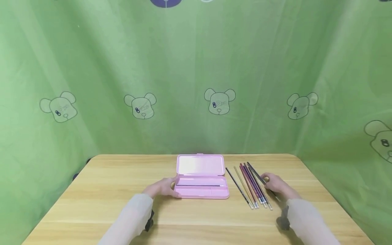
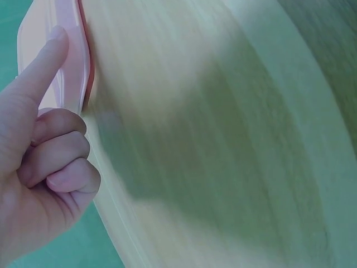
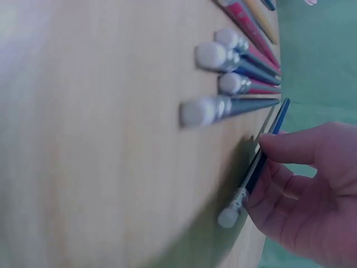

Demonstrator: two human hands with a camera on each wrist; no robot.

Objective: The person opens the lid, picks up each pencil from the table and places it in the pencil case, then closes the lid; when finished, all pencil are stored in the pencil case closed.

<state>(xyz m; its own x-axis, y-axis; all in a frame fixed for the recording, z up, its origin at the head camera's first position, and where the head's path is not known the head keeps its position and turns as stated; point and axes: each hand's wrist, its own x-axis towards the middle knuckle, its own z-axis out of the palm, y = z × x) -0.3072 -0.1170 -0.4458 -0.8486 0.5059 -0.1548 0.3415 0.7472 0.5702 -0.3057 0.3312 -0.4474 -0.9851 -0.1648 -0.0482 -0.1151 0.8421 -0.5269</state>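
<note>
An opened pink pencil case (image 1: 193, 192) lies on the table with its lid leaning back. Inside it, one dark pencil (image 1: 199, 185) lies lengthwise. My left hand (image 1: 166, 187) holds the case's left end; in the left wrist view its thumb lies along the pink edge and the lower fingers are curled. Between thumb and fingers, my right hand (image 1: 275, 183) pinches a dark pencil (image 3: 255, 172), tilted, with its white eraser end toward me. Left of that hand, several loose pencils (image 1: 251, 185) lie side by side, dark, red, purple and tan, erasers facing me.
The wooden table (image 1: 101, 190) has its far edge against a green curtain (image 1: 183, 129) printed with bear heads. More curtain hangs at both sides. Dark objects (image 1: 76, 176) show partly beyond the table's left edge.
</note>
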